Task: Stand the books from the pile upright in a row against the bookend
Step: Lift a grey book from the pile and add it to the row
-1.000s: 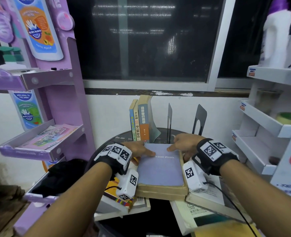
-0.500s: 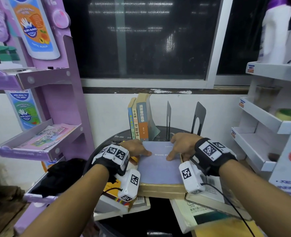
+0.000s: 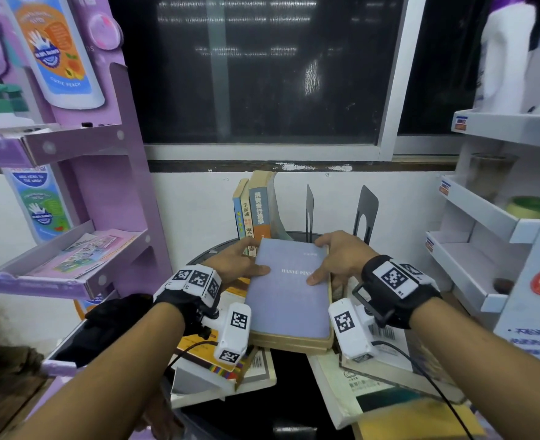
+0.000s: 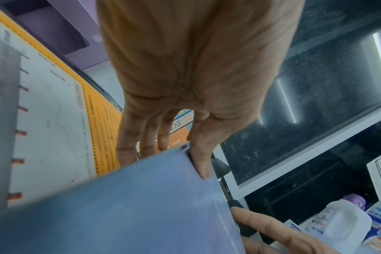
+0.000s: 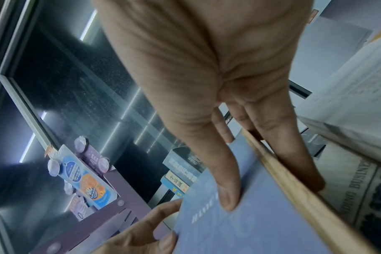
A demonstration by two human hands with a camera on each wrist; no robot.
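Note:
A thick lavender-blue book [image 3: 289,296] is held over the pile, its far end raised toward the row. My left hand [image 3: 249,263] grips its left edge, thumb on the cover [image 4: 141,206] and fingers under it. My right hand [image 3: 321,265] grips the right edge, with the thumb pressing on the cover [image 5: 261,220] and the fingers down along the page edge. Three books [image 3: 251,211] stand upright at the back of the round black table [image 3: 281,404]. To their right stand a thin black bookend [image 3: 309,211] and a second one [image 3: 365,211].
Loose books lie flat under and around the held one, at the left [image 3: 218,366] and at the right [image 3: 373,376]. A purple display rack [image 3: 81,249] stands close on the left and white shelves [image 3: 484,223] on the right. A wall and dark window are behind.
Both hands have shifted from the top of the book's far end to its side edges. The book's far end has risen and moved toward the standing books.

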